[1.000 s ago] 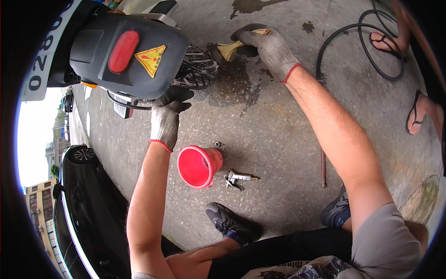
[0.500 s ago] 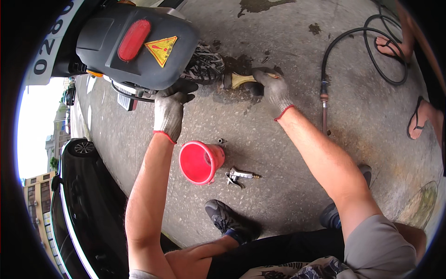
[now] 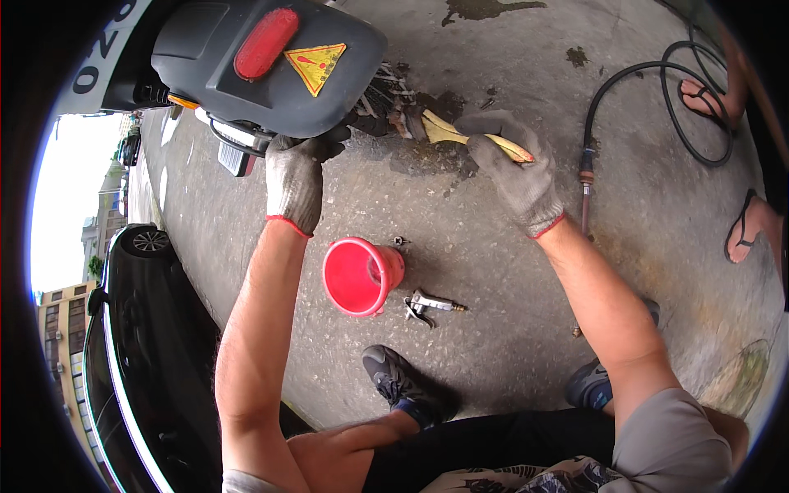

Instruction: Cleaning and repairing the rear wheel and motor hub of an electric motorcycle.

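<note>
My right hand (image 3: 518, 168), in a grey knit glove with a red cuff, is closed around the yellow handle of a paintbrush (image 3: 444, 130). The brush head points left at the wet, dirty tyre (image 3: 382, 103) of a motorbike; whether it touches cannot be made out. My left hand (image 3: 296, 177), gloved alike with darkened fingers, grips the near lower edge of the dark grey rear mudguard (image 3: 349, 74). Its fingertips are partly hidden beneath. A red reflector (image 3: 266, 44) and a yellow warning triangle (image 3: 316, 67) are on the mudguard.
Below my hands a pink bucket (image 3: 355, 278) stands on the concrete beside a metal air blow gun (image 3: 431, 306). A black hose (image 3: 590, 123) with a metal end curls at the right, near another person's sandalled feet (image 3: 752, 226). A black car (image 3: 156, 345) is parked left.
My right hand has drawn right and slightly nearer and turned, showing more of the paintbrush handle. My left hand keeps its hold on the mudguard. The whole view has shifted slightly.
</note>
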The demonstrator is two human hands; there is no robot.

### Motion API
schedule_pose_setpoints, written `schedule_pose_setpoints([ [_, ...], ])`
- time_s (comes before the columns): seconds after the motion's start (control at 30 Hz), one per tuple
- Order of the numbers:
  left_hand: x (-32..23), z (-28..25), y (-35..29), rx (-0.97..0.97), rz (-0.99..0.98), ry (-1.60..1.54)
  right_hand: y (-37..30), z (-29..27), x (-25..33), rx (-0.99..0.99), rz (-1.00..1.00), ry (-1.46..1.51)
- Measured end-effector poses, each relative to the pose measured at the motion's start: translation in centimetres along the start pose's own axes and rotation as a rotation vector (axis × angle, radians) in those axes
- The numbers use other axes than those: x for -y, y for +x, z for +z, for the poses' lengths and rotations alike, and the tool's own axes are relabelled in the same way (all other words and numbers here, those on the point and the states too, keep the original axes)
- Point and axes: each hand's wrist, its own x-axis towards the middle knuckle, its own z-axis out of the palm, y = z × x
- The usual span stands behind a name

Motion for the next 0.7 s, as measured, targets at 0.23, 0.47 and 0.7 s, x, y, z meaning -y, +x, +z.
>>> schedule_pose_setpoints([
  [0.23, -0.1, -1.1, 0.2, 0.049, -0.002, 0.016, -1.4, 7.3, 4.5, 0.615, -0.076, -0.419],
  [0.47, -0.7, -1.2, 0.2, 0.117, 0.012, 0.010, -6.9, 20.9, -1.7, 1.413, -0.360, -1.093],
  [0.7, 0.0, -2.2, -0.1, 0.174, -0.037, -0.037, -8.6, 22.5, -1.7, 1.480, -0.293, -1.188],
])
